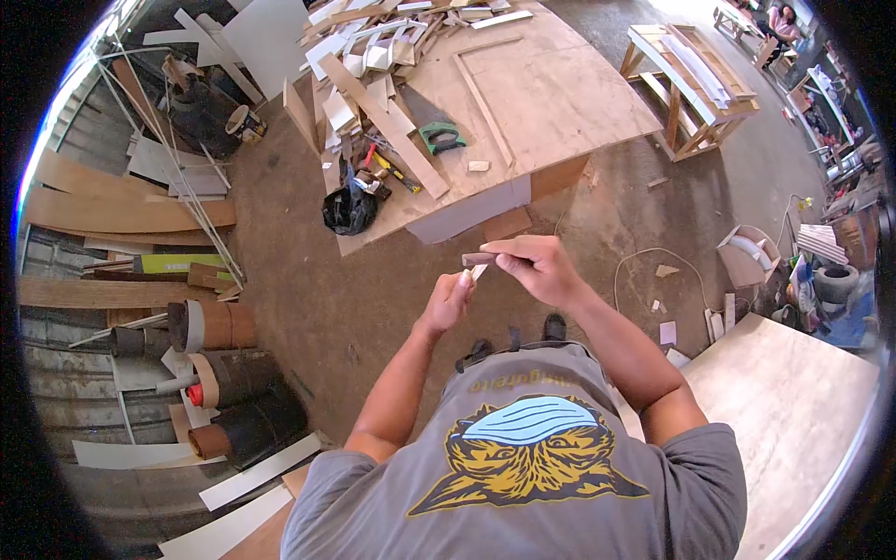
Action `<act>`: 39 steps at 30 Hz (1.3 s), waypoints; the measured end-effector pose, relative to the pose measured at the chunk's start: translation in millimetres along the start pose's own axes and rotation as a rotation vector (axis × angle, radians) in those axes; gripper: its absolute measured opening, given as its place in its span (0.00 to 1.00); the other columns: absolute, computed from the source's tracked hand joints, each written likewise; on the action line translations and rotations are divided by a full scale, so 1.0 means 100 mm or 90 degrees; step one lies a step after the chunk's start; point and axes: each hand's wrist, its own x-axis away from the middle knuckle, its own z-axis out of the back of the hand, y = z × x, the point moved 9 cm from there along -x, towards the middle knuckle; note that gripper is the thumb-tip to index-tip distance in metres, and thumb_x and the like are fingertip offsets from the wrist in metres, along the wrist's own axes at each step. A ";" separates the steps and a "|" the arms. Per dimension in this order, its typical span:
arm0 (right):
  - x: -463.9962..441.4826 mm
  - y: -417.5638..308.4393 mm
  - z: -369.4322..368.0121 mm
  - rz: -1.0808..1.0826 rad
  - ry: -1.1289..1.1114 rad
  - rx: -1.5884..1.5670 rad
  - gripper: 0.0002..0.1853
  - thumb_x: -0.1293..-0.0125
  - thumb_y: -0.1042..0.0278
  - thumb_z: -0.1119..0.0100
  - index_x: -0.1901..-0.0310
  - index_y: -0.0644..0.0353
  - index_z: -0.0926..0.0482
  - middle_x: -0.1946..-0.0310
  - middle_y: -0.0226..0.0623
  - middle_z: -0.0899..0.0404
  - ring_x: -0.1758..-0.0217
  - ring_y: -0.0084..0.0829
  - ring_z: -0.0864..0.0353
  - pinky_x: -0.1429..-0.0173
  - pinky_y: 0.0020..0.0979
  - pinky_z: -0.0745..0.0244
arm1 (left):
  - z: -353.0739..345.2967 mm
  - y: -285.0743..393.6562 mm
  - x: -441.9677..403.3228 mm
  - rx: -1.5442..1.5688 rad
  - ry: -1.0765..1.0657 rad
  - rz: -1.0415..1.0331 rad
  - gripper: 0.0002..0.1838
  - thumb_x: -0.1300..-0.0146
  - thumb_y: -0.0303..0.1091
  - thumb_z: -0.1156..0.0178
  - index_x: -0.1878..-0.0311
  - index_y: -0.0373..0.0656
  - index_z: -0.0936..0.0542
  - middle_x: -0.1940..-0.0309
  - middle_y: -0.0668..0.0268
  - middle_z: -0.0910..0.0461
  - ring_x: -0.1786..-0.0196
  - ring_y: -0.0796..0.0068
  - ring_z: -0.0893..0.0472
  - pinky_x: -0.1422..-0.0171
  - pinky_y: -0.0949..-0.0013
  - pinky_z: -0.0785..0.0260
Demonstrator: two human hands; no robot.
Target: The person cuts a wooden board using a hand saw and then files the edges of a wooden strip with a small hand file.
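In front of my body, my right hand (534,265) pinches a small flat brown block (478,259) between thumb and fingers. My left hand (450,301) sits just below and to the left, closed with the thumb on top around a thin pale strip (479,273). The strip's end meets the underside of the brown block or lies very close to it; I cannot tell which. Most of the strip is hidden by my fingers. Both hands are held above the floor, short of the worktable.
The plywood worktable (560,93) ahead carries a heap of wood offcuts (392,56), a green-handled tool (441,138) and a black plastic bag (350,207). Rolls of sheet material (229,327) lie left. A wooden frame stand (691,84) is far right. A cable (653,250) crosses the floor.
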 end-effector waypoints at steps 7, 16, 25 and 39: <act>0.00 0.22 0.02 -0.065 0.045 -0.085 0.10 0.29 0.66 0.33 0.50 0.57 0.10 0.57 0.45 0.10 0.56 0.39 0.08 0.53 0.33 0.16 | 0.01 -0.25 0.08 0.034 -0.016 0.028 0.33 0.17 0.62 0.59 0.75 0.45 0.35 0.79 0.77 0.41 0.74 0.81 0.43 0.71 0.69 0.48; 0.10 0.35 -0.08 -0.090 0.087 -0.197 0.11 0.28 0.69 0.34 0.47 0.60 0.11 0.58 0.45 0.09 0.57 0.29 0.08 0.52 0.30 0.17 | 0.00 -0.10 0.11 0.010 -0.013 0.023 0.33 0.17 0.61 0.60 0.75 0.45 0.36 0.79 0.76 0.39 0.74 0.80 0.40 0.70 0.68 0.47; 0.09 0.12 -0.07 -0.013 0.023 -0.007 0.11 0.27 0.68 0.35 0.47 0.60 0.12 0.57 0.44 0.09 0.58 0.33 0.08 0.54 0.32 0.17 | -0.01 -0.17 0.09 0.015 -0.018 0.032 0.33 0.17 0.60 0.61 0.75 0.46 0.36 0.80 0.77 0.40 0.75 0.81 0.42 0.71 0.68 0.47; 0.19 0.38 -0.02 -0.133 0.086 0.003 0.12 0.26 0.65 0.36 0.46 0.56 0.12 0.55 0.43 0.10 0.57 0.37 0.08 0.53 0.31 0.18 | -0.04 -0.20 0.15 0.047 -0.009 0.060 0.33 0.17 0.62 0.60 0.75 0.48 0.36 0.79 0.78 0.41 0.75 0.81 0.42 0.70 0.69 0.47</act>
